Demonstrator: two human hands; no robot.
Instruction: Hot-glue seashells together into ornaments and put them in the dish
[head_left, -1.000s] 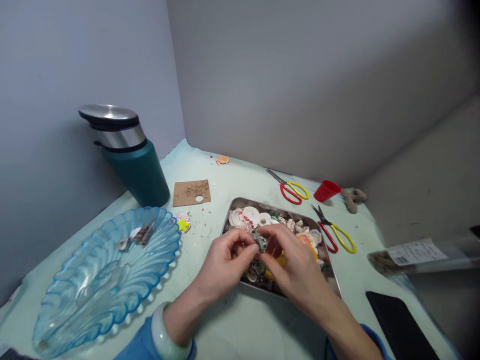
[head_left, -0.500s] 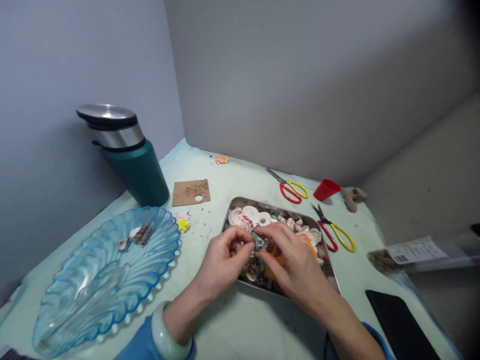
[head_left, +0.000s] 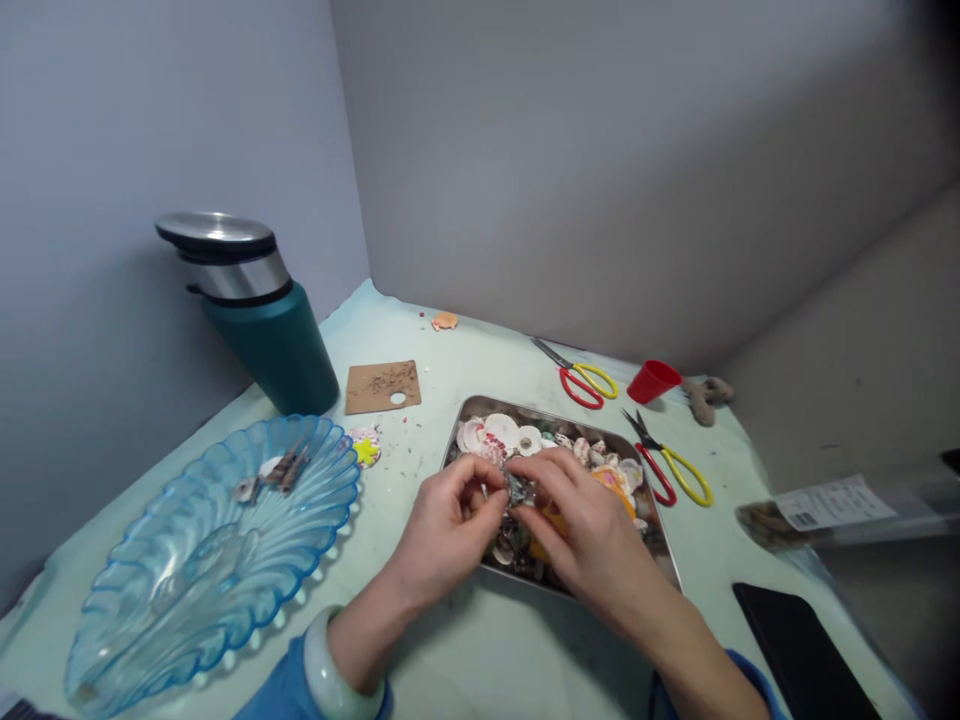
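Observation:
My left hand [head_left: 454,510] and my right hand [head_left: 581,510] meet over a metal tray [head_left: 671,565]. Between their fingertips is a small shiny grey piece [head_left: 519,488], rough or crumpled; its kind is unclear. My left thumb and fingers pinch its left side, while the right thumb and forefinger grip it from the right. Under the hands the tray is filled with white discs [head_left: 501,432], spotted shells [head_left: 581,448] and an orange-and-white piece [head_left: 615,490]. My hands hide the tray's middle.
To the left lies a blue scalloped dish [head_left: 300,560] holding a few small brown pieces, behind it a teal bottle [head_left: 277,350]. A cardboard piece [head_left: 367,390], two scissors [head_left: 589,385], a red cup [head_left: 654,381], a plastic bag [head_left: 832,510] and a black flat object [head_left: 799,640] surround the tray.
Both hands stay over the tray, still pinching the grey piece. The piece looks slightly turned between the fingertips; nothing else has moved apart from a slight view shift.

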